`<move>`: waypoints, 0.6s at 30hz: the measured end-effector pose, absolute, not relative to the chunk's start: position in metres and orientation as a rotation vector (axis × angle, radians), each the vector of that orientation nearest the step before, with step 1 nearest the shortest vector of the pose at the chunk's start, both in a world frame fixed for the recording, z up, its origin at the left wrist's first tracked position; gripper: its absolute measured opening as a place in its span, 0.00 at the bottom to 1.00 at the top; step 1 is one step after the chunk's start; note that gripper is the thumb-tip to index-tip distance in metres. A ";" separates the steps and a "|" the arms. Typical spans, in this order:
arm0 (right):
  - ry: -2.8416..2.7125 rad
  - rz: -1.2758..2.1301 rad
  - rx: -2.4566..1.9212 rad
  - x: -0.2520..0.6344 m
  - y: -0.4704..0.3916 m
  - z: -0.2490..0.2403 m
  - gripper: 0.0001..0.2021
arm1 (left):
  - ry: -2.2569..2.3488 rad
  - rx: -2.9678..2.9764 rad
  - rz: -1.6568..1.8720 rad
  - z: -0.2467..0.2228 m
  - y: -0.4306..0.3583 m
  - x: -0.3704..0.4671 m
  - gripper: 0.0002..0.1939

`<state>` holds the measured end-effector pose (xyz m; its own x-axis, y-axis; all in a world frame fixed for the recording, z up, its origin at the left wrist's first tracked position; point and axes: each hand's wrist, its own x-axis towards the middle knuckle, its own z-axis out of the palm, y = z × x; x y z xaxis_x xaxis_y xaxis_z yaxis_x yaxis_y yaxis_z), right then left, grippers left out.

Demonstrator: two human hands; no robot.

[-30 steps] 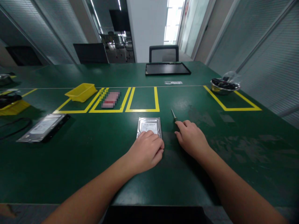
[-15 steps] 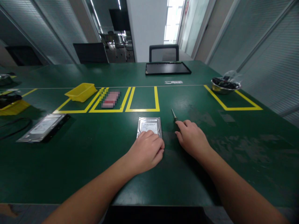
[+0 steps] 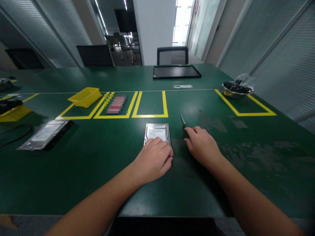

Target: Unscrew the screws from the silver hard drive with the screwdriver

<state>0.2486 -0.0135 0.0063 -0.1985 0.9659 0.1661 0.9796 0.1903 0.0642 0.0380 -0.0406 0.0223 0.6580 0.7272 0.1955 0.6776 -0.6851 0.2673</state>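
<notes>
A silver hard drive (image 3: pixel 157 131) with a white label lies flat on the green table, in front of me. My left hand (image 3: pixel 156 155) covers its near end with curled fingers; the fingertips are hidden beneath the hand. To the right of the drive, my right hand (image 3: pixel 203 144) is closed around the handle of a screwdriver (image 3: pixel 183 121). The metal shaft points away from me and slightly left, low over the table and apart from the drive. Most of the screwdriver's handle is hidden in my fingers.
Another hard drive (image 3: pixel 45 134) lies at left near a black cable (image 3: pixel 18 139). Beyond are a yellow tray (image 3: pixel 85 97), a blurred-out pink item (image 3: pixel 116 105) and yellow tape outlines (image 3: pixel 150 116). A metal bowl (image 3: pixel 237 94) of dark parts stands right; a black-framed panel (image 3: pixel 177 71) lies far back.
</notes>
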 end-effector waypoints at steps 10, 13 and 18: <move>-2.349 -0.242 -1.924 0.250 -0.013 0.005 0.17 | 1.151 2.705 0.417 0.021 -0.040 0.038 0.03; -2.350 -0.244 -1.926 0.249 -0.013 0.005 0.17 | 1.147 2.701 0.419 0.021 -0.040 0.038 0.03; -2.355 -0.242 -1.926 0.249 -0.013 0.005 0.18 | 1.144 2.703 0.421 0.023 -0.040 0.038 0.03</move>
<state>0.2489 -0.0132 0.0049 -0.2010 0.9650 0.1686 0.9791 0.1924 0.0660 0.0376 -0.0403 0.0225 0.6646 0.7228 0.1895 0.6731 -0.6892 0.2683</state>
